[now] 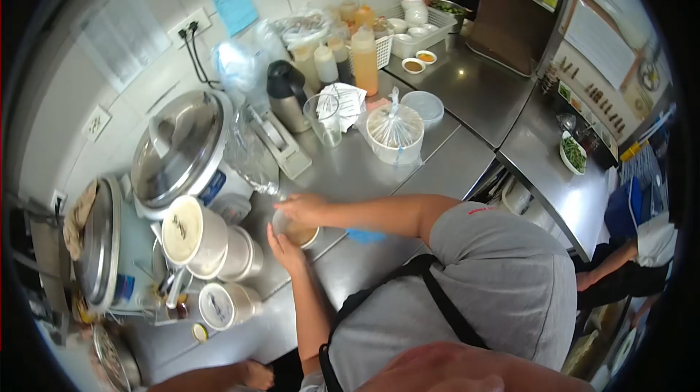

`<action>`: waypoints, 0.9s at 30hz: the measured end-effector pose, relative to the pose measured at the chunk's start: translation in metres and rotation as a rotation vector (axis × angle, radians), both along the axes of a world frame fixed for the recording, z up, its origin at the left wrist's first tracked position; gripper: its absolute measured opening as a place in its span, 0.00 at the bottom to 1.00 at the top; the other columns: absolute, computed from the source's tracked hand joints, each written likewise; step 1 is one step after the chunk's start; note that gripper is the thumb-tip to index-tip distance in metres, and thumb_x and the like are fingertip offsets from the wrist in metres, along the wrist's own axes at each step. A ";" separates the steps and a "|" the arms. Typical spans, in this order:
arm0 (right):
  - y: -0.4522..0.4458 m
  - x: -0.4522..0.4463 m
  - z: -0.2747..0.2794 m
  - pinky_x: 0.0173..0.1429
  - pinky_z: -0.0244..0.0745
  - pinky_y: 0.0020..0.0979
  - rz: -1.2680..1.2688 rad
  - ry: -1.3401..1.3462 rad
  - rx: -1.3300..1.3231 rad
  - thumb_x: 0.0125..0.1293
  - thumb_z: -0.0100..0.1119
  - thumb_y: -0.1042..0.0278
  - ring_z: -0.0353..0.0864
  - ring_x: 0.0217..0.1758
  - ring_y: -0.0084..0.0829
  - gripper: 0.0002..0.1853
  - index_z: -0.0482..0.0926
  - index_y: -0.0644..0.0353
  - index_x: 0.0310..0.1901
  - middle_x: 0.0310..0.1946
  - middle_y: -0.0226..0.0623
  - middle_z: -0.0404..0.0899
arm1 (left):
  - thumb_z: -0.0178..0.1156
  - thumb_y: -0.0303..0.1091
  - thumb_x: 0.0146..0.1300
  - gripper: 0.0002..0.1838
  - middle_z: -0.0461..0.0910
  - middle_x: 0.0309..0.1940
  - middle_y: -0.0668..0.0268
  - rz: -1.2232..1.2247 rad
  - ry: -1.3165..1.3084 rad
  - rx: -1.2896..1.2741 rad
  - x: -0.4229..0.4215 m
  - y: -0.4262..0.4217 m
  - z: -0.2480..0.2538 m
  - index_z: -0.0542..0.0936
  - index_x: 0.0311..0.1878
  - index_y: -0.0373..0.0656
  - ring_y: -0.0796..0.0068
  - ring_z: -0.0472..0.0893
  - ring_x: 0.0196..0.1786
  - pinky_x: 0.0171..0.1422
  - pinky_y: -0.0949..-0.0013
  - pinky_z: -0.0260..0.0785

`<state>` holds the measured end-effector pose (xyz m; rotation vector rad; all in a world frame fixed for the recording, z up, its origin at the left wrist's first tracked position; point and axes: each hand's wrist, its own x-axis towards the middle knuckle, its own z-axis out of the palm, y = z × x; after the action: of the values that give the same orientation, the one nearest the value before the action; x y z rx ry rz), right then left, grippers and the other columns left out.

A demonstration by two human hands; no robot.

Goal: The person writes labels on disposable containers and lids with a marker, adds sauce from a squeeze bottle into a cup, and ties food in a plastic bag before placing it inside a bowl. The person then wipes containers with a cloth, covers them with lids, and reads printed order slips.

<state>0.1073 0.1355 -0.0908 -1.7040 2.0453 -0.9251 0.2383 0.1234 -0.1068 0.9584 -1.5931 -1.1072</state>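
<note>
A small round tub with a pale rim and light-brown contents is on the steel counter, partly covered by my hands. My left hand cups its near side, fingers curved against the wall. Across the top lies my right hand, its fingers bent down at the far rim; whether a lid is under them cannot be made out. Close by on the left are stacked white tubs with lids and a lower lidded white tub. Crumpled clear plastic hangs just above my hands.
Behind stand a tape dispenser, a thermos jug, a clear cup, a bagged white tub and squeeze bottles. Large lidded pots line the left. Another person's hand is at the bottom edge; a co-worker stands right.
</note>
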 end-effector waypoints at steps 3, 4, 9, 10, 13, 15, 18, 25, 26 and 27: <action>0.004 -0.001 0.018 0.46 0.68 0.36 -0.006 -0.011 0.111 0.58 0.43 0.61 0.72 0.45 0.39 0.17 0.70 0.44 0.50 0.43 0.41 0.70 | 0.39 0.28 0.58 0.20 0.66 0.51 0.51 -0.015 -0.012 0.102 -0.002 -0.009 -0.002 0.64 0.53 0.30 0.63 0.66 0.54 0.58 0.68 0.56; 0.006 0.001 0.023 0.46 0.68 0.36 -0.010 -0.009 0.143 0.58 0.43 0.61 0.72 0.45 0.39 0.16 0.70 0.45 0.49 0.43 0.41 0.71 | 0.39 0.28 0.58 0.19 0.67 0.50 0.52 -0.014 0.002 0.157 0.000 -0.011 -0.002 0.65 0.52 0.30 0.63 0.67 0.53 0.57 0.68 0.57; -0.015 -0.006 0.011 0.45 0.68 0.37 0.104 -0.070 0.279 0.58 0.42 0.59 0.73 0.44 0.39 0.18 0.68 0.46 0.52 0.41 0.42 0.72 | 0.41 0.30 0.58 0.17 0.73 0.41 0.53 -0.072 -0.219 0.210 0.013 -0.037 -0.015 0.69 0.48 0.30 0.66 0.73 0.43 0.49 0.70 0.62; -0.019 -0.013 0.004 0.45 0.68 0.38 0.138 -0.065 0.277 0.58 0.43 0.59 0.73 0.43 0.39 0.19 0.67 0.46 0.52 0.40 0.42 0.72 | 0.41 0.30 0.58 0.17 0.74 0.39 0.54 -0.084 -0.207 0.251 0.019 -0.049 -0.033 0.69 0.47 0.30 0.67 0.73 0.42 0.48 0.70 0.62; 0.011 -0.021 0.058 0.43 0.69 0.38 0.222 0.132 0.208 0.57 0.45 0.56 0.74 0.42 0.39 0.21 0.65 0.46 0.54 0.37 0.44 0.73 | 0.43 0.33 0.57 0.17 0.74 0.36 0.59 -0.165 -0.372 0.415 0.016 -0.044 0.010 0.71 0.46 0.33 0.71 0.73 0.37 0.42 0.73 0.64; 0.055 -0.052 0.134 0.41 0.69 0.37 0.300 0.235 -0.008 0.55 0.48 0.57 0.74 0.41 0.38 0.23 0.64 0.46 0.54 0.36 0.45 0.74 | 0.43 0.34 0.58 0.18 0.74 0.38 0.58 -0.146 -0.403 0.324 0.017 -0.046 0.009 0.70 0.47 0.33 0.69 0.73 0.39 0.43 0.72 0.63; 0.104 -0.162 0.233 0.40 0.69 0.36 0.244 0.144 -0.205 0.52 0.53 0.59 0.75 0.37 0.38 0.22 0.68 0.47 0.51 0.36 0.39 0.74 | 0.43 0.36 0.59 0.21 0.72 0.44 0.51 0.098 -0.579 -0.027 0.020 -0.038 -0.001 0.65 0.52 0.31 0.59 0.72 0.45 0.51 0.66 0.61; 0.178 -0.536 0.362 0.42 0.70 0.35 -0.665 0.549 -0.666 0.55 0.48 0.57 0.76 0.39 0.35 0.13 0.75 0.50 0.41 0.35 0.34 0.77 | 0.49 0.37 0.57 0.25 0.67 0.46 0.47 0.317 -0.631 0.175 0.007 0.009 0.071 0.61 0.57 0.37 0.62 0.69 0.47 0.52 0.67 0.59; 0.197 -0.552 0.380 0.40 0.71 0.34 -0.815 0.471 -0.625 0.56 0.48 0.59 0.76 0.38 0.35 0.13 0.76 0.54 0.39 0.33 0.37 0.77 | 0.49 0.37 0.57 0.25 0.67 0.46 0.48 0.350 -0.629 0.135 0.006 0.009 0.069 0.61 0.57 0.36 0.62 0.69 0.46 0.51 0.67 0.60; 0.210 -0.576 0.402 0.46 0.67 0.39 -0.872 0.534 -0.645 0.54 0.46 0.68 0.72 0.41 0.48 0.11 0.75 0.65 0.34 0.36 0.53 0.73 | 0.50 0.36 0.57 0.25 0.68 0.46 0.49 0.354 -0.606 0.138 -0.011 0.025 0.091 0.61 0.56 0.36 0.62 0.68 0.48 0.52 0.66 0.60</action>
<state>-0.4689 0.3459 0.3107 -1.3631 3.2297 -1.6647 0.2277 0.1487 -0.0156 1.7123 -1.7262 -0.7161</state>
